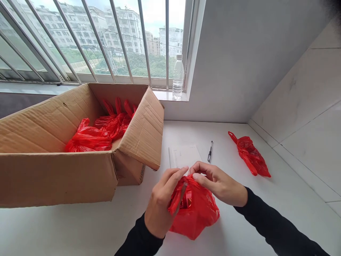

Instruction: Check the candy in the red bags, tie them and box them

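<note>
A red plastic bag (pixel 195 217) stands on the white tabletop in front of me, with something shiny and red showing through its opening. My right hand (pixel 217 181) pinches the gathered top edge between thumb and fingers. At the bag's left side, my left hand (pixel 165 199) has its fingers closed on the rim, its thumb side partly against the red film. The fingertips of both hands come close together above the opening. What fills the lower part of the bag is hidden by the plastic.
On the left stands an open cardboard box (pixel 58 177) holding several knotted red bags (pixel 90 138), one flap jutting right. Beyond my hands lie a white notepad (pixel 183 153) and a pen (pixel 210 152). Another red bag (pixel 252 154) lies right. A water bottle (pixel 178 78) stands on the windowsill.
</note>
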Demonstrator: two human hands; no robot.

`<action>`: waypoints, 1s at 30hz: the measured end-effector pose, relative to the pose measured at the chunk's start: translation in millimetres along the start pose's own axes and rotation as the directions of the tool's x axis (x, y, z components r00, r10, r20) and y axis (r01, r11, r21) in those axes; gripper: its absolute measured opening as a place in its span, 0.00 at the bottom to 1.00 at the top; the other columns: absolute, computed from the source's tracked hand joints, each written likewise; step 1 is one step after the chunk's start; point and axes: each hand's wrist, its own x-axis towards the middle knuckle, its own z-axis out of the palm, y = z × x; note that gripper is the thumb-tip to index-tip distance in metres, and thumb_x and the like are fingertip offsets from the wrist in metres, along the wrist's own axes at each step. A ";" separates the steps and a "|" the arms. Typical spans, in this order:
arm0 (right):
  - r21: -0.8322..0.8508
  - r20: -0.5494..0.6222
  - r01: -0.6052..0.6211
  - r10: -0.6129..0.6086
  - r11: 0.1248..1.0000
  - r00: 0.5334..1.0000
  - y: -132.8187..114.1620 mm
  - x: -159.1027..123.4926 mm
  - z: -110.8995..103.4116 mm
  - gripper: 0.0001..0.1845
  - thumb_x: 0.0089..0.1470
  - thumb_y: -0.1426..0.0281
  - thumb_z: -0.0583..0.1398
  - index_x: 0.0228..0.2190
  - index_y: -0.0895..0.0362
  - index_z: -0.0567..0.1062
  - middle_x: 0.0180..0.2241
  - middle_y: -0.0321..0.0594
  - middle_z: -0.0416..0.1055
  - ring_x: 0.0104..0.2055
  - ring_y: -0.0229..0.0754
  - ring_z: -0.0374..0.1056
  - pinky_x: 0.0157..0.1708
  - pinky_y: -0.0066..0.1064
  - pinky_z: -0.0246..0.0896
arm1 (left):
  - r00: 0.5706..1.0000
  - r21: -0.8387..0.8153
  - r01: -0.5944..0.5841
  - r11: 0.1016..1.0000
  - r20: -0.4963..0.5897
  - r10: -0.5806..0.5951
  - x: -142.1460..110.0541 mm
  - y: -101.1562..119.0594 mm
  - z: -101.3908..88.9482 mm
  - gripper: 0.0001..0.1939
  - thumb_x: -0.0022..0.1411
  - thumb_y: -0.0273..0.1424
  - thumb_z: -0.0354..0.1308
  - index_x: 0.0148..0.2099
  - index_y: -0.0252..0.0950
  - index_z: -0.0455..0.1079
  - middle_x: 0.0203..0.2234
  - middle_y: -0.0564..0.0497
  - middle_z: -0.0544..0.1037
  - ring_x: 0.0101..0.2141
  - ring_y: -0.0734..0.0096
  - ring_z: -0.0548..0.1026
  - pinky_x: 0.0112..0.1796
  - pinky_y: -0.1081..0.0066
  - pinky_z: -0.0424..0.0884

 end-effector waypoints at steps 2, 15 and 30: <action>0.012 -0.040 0.021 -0.020 1.000 0.999 -1.6 0.0 1.5 0.12 0.68 0.60 0.53 0.37 0.55 0.68 0.35 0.36 0.66 0.35 0.38 0.62 0.36 0.31 0.60 | 1.000 0.021 0.016 1.000 -0.001 -0.016 -0.9 -1.6 -0.9 0.24 0.69 0.20 0.52 0.64 0.44 0.63 0.50 0.50 0.72 0.50 0.72 0.72 0.51 0.75 0.68; -0.280 -0.233 0.040 -0.108 0.959 0.966 17.5 -4.1 14.7 0.13 0.70 0.57 0.48 0.39 0.51 0.64 0.31 0.32 0.60 0.30 0.38 0.57 0.33 0.32 0.56 | 0.997 -0.098 0.075 0.992 -0.001 -0.075 -36.5 -7.9 6.7 0.27 0.73 0.25 0.46 0.71 0.46 0.53 0.52 0.45 0.72 0.51 0.67 0.72 0.52 0.69 0.70; -0.510 -0.104 -0.044 -0.011 0.859 0.995 21.2 -33.5 -39.6 0.08 0.68 0.60 0.54 0.42 0.46 0.73 0.33 0.33 0.66 0.33 0.40 0.59 0.32 0.33 0.55 | 0.970 0.028 0.240 0.970 -0.055 -0.238 -86.3 -22.0 -30.6 0.19 0.72 0.26 0.48 0.61 0.45 0.67 0.53 0.51 0.75 0.53 0.70 0.72 0.54 0.75 0.66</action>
